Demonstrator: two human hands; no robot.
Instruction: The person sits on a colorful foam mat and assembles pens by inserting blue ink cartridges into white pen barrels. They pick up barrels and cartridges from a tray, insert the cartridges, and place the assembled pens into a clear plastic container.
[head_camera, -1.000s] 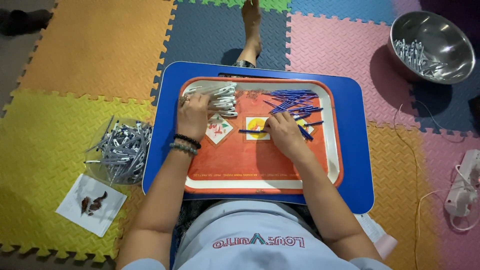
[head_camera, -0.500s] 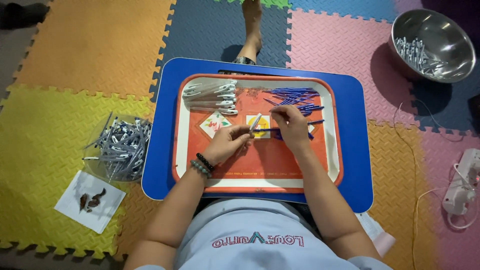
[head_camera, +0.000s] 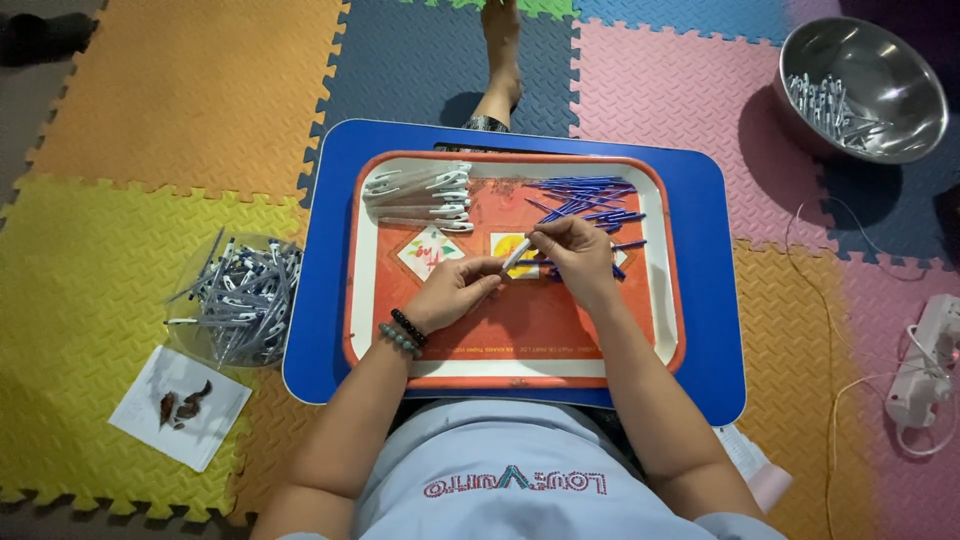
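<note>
Mid-assembly: your left hand (head_camera: 452, 292) and right hand (head_camera: 578, 258) both pinch one white pen barrel (head_camera: 516, 256) over the orange tray (head_camera: 520, 372), between the white barrels (head_camera: 420, 195) and blue refills (head_camera: 585, 198). Next probably needs steady alignment.

Bright, even indoor light from above; soft shadow left of steel bowl (head_camera: 862, 88), glare inside it. Sharp focus, slight wide-angle bending at edges.
</note>
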